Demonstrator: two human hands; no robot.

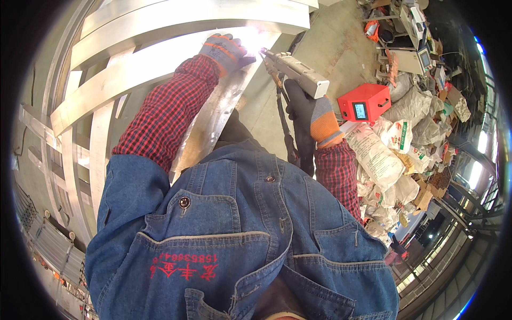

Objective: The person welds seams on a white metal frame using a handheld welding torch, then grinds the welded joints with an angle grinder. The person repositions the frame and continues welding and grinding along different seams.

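Note:
My right hand, in a grey and orange glove, is wrapped round the grip of a welding gun. The gun's nozzle points left at a white-hot glare on the metal. My left hand, gloved alike, is closed on the metal beside the glare, fingers curled. A small dark piece shows by its thumb side; what the fingers grip is hidden. Under that hand, a shiny metal bar slants toward me and meets a broad pale metal beam near the glare.
A frame of pale metal bars fills the left side. Dark cables hang below the gun. At right, a red box with a screen stands beside heaped sacks and scrap. Bare concrete floor shows beyond the gun.

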